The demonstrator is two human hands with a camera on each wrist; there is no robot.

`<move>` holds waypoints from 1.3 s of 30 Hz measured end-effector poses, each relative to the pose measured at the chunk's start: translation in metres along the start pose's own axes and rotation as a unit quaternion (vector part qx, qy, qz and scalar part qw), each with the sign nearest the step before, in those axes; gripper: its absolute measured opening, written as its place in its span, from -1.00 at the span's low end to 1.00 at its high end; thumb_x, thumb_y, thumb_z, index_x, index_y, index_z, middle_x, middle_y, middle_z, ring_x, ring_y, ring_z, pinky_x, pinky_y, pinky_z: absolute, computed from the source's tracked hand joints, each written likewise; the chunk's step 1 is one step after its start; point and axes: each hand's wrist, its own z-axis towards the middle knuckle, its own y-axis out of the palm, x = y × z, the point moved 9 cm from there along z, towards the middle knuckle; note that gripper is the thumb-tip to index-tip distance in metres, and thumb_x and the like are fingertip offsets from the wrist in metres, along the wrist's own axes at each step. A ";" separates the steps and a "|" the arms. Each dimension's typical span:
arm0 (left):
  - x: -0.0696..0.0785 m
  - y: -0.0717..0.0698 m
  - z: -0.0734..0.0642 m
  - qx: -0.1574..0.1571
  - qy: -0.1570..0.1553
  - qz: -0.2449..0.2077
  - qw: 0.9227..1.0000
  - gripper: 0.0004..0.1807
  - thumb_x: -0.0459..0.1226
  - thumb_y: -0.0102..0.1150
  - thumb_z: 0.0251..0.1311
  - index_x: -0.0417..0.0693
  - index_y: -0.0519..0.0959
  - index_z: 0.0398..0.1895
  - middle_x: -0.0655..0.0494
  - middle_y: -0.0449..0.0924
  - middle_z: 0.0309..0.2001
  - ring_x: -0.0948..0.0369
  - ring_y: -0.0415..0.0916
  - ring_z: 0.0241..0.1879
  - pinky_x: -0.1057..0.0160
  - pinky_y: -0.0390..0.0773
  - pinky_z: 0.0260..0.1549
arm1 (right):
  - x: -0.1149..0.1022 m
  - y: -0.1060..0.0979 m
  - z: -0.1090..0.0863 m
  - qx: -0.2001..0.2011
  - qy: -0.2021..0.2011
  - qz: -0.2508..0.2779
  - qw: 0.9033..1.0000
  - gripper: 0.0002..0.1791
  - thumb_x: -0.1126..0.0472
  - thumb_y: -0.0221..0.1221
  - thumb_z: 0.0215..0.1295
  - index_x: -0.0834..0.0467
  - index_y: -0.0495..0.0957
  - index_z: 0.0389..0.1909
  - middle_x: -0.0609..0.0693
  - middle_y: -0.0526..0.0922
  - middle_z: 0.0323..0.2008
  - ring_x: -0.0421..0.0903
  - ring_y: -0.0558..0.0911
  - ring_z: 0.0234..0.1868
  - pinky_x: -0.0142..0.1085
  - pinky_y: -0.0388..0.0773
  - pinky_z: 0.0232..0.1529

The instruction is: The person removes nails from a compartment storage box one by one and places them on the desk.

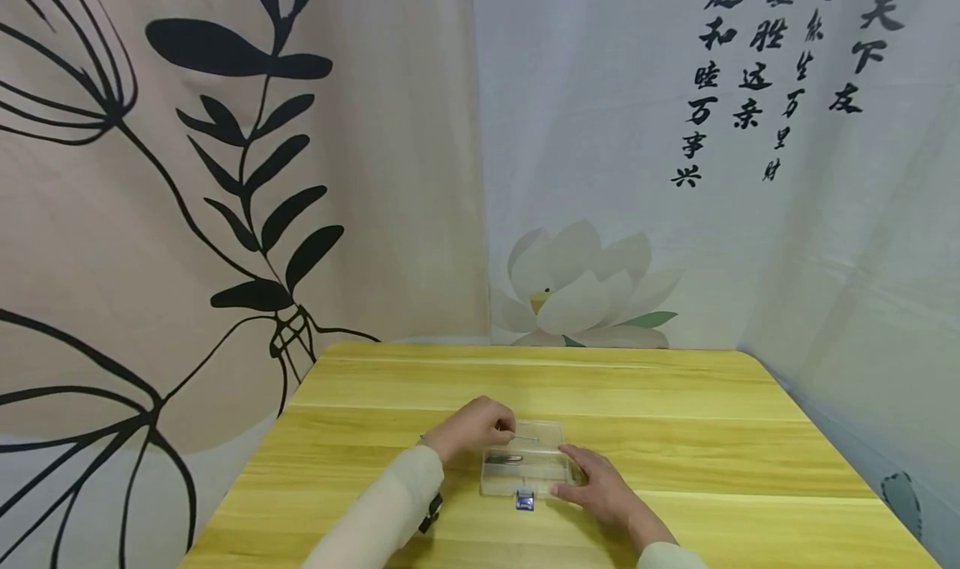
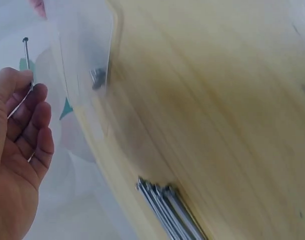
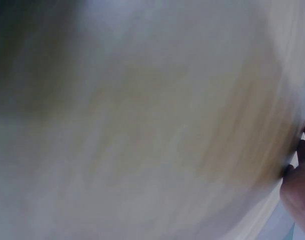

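Left hand (image 1: 472, 427) pinching a nail (image 2: 27, 54), right hand (image 1: 600, 490) gripping a clear box (image 1: 538, 474).
The nail juts rightward from curled fingers, over the box's far part; more nails (image 1: 504, 460) lie inside, left; the half-spread right hand spans the box's right end.

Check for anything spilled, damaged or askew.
Nothing stands out. The clear box sits flat on the table, nails lie side by side in it, and the left hand holds a nail. No spill shows.
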 end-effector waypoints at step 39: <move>-0.070 -0.055 -0.056 0.068 -0.095 -0.136 0.984 -0.89 -0.33 0.19 0.37 -0.05 0.66 -0.34 0.12 0.58 -0.42 0.28 0.36 -0.50 0.26 0.44 -0.45 | 0.003 0.001 -0.001 -0.008 0.019 -0.006 1.000 -0.17 -0.06 0.39 0.18 0.16 0.33 0.42 0.43 0.21 0.39 0.47 0.12 0.39 0.39 0.02 0.27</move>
